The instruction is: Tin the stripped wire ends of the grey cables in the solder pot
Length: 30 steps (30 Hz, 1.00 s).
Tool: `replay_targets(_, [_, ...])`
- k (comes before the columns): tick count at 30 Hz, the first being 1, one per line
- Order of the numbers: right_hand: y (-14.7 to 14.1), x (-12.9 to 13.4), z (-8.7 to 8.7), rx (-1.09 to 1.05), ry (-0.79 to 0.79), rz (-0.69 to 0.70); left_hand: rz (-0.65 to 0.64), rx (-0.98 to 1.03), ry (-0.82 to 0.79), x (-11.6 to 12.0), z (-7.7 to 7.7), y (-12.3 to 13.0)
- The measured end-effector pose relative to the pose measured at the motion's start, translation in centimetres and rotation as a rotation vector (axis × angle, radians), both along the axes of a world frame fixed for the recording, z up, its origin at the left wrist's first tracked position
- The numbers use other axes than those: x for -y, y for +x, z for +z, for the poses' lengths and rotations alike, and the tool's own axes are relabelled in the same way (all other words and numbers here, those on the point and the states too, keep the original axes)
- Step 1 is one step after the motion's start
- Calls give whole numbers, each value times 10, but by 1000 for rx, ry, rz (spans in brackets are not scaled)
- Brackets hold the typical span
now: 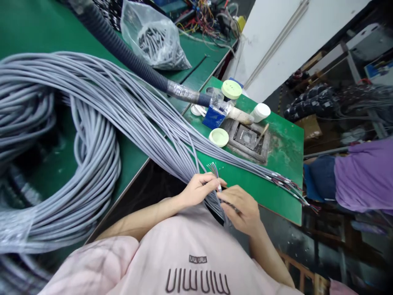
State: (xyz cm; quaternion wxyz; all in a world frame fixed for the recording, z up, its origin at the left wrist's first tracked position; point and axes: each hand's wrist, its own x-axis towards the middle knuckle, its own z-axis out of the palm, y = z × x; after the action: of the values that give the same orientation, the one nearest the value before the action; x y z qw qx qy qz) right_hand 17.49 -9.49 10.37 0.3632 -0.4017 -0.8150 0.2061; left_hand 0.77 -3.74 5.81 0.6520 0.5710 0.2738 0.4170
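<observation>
While the cable end (219,188) sits up between your two hands, just off the near edge of the green table (291,143) and in front of your shirt (184,241), its fine coloured wires (213,167) fan out free above your fingers. Good handling here, by judgement: pinch at the pale section below the fan, not on the wires themselves; thin strands probably bend or tangle easily. Press lightly, let the wires stay spread, and support the grey cable bundle (172,157) so its weight doesn't drag on the end. Mind the other cable ends (288,186) lying across the table to the right, some tips past its edge; a tug on the bundle could shift them.

Pose: your left hand (201,188) comes in from the left, forearm low across the body, thumb and forefinger closed on the cable end, knuckles up. Your right hand (241,207) meets it from the right, elbow bent, wrist raised, fingers curled in at the cable just below the pinch. Something dark shows among those fingers; can't tell whether it's a tool or shadow, nor how firmly they grip. Hands nearly touching.
</observation>
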Motion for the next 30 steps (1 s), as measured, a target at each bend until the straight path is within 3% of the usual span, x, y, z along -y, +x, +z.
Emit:
replay_targets(6, [-12, 11, -15, 61, -7, 7, -22, -29, -79, 7, 2, -7])
replay_targets(18, [-12, 18, -24, 38, -14, -24, -74, -35, -159, 11, 2, -5])
replay_targets(23, [-12, 18, -26, 14, -16, -42, -89, -49, -262, 10, 2, -2])
replay_targets(30, [-11, 20, -29, -26, -60, -51, 80, 31, -395, 6, 2, 2])
